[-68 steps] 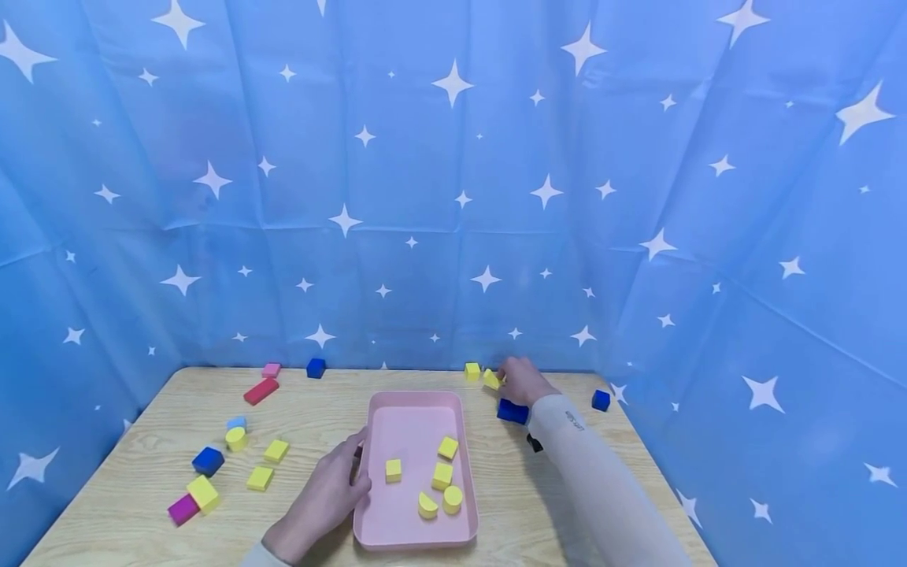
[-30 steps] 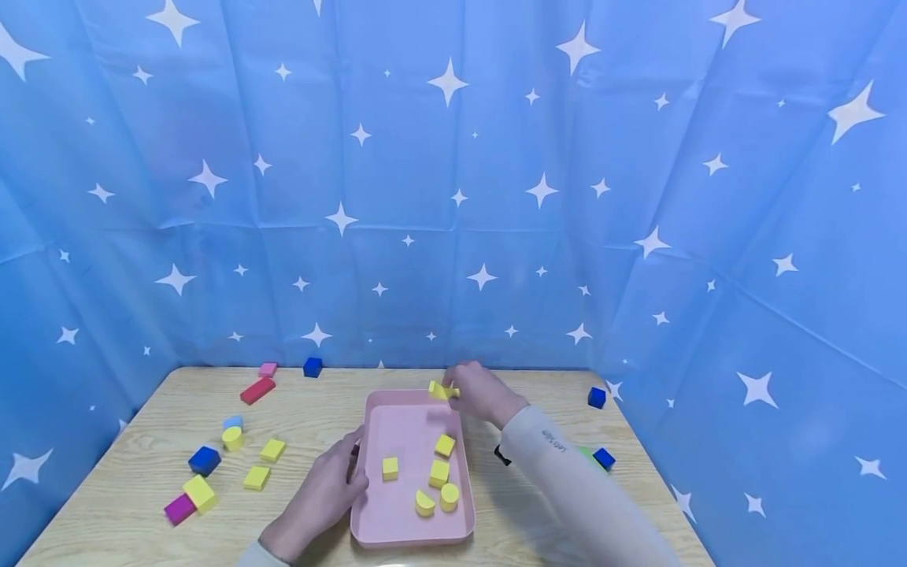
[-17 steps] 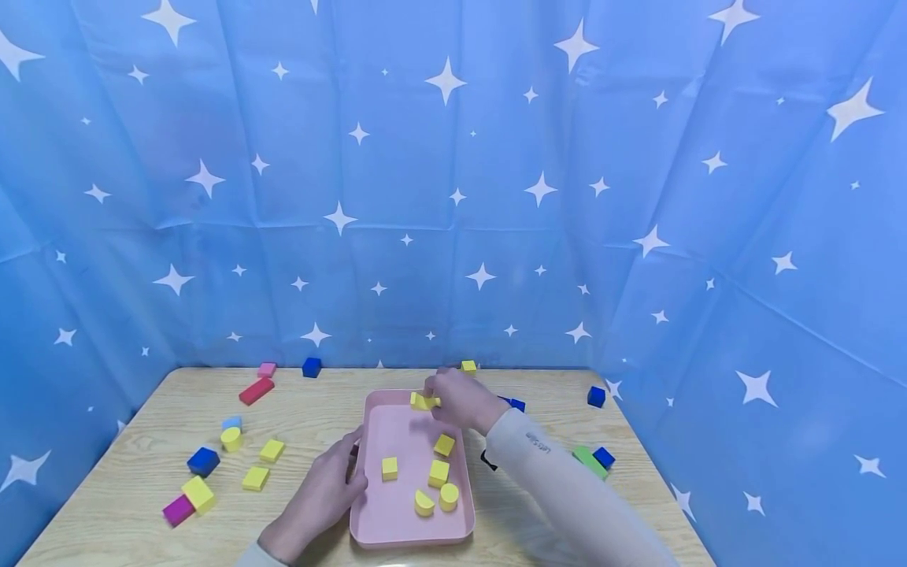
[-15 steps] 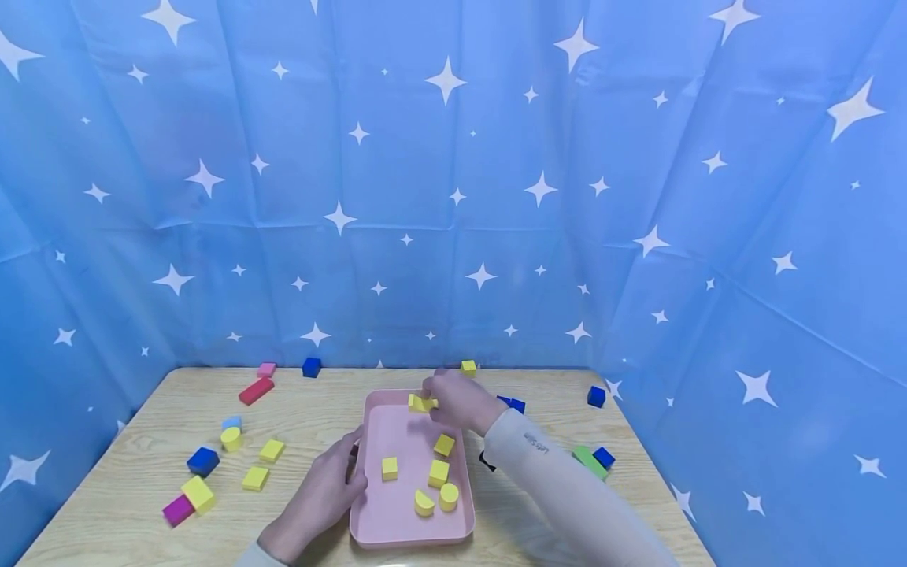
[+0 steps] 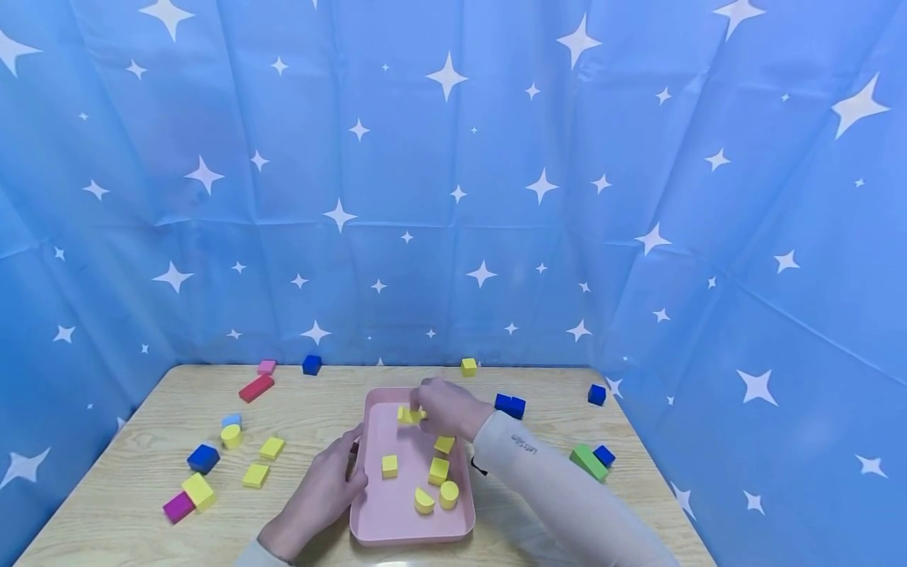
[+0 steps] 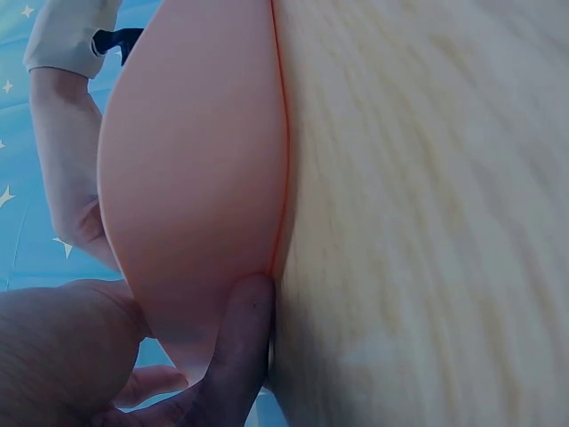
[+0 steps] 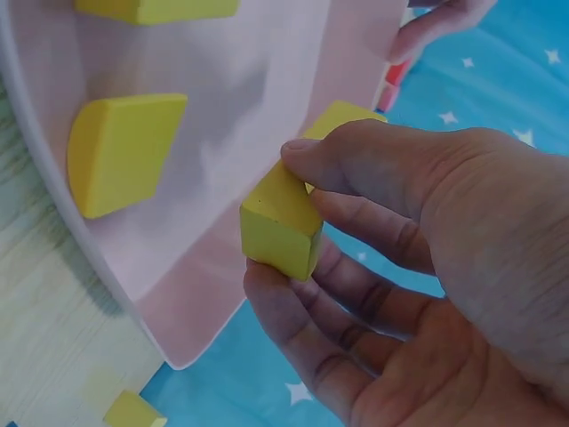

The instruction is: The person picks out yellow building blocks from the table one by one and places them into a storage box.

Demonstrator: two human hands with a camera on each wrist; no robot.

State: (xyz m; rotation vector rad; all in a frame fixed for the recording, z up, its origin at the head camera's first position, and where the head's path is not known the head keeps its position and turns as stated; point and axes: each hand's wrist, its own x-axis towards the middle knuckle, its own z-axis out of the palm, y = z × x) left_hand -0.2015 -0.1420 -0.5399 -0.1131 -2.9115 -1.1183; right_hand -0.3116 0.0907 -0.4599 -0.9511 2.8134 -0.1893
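My right hand (image 5: pixel 453 408) is over the far end of a shallow pink tray (image 5: pixel 368 526). Its thumb and fingers pinch a yellow arch block (image 7: pixel 284 218), partly hidden by the thumb. Several yellow blocks lie in the tray: a cube (image 5: pixel 390 466), another cube (image 5: pixel 438 471), a square block (image 5: pixel 444 445), a half-round (image 5: pixel 423 502) and a cylinder (image 5: pixel 449 494). At the tray's left side my left hand (image 5: pixel 322 488) holds the edge. In the left wrist view a fingertip (image 6: pixel 251 307) presses low on the outer wall.
Left on the wooden table (image 5: pixel 312 409) lie yellow pieces (image 5: pixel 256 476), a blue block (image 5: pixel 203 458), a magenta block (image 5: pixel 179 507) and a red bar (image 5: pixel 257 388). Behind the tray is a yellow cube (image 5: pixel 468 367). Blue blocks (image 5: pixel 510 405) and a green block (image 5: pixel 588 462) are right.
My right hand has picked up the yellow arch block from the back right and carried it left, then lower over the tray's far end. My left hand has stayed at the tray.
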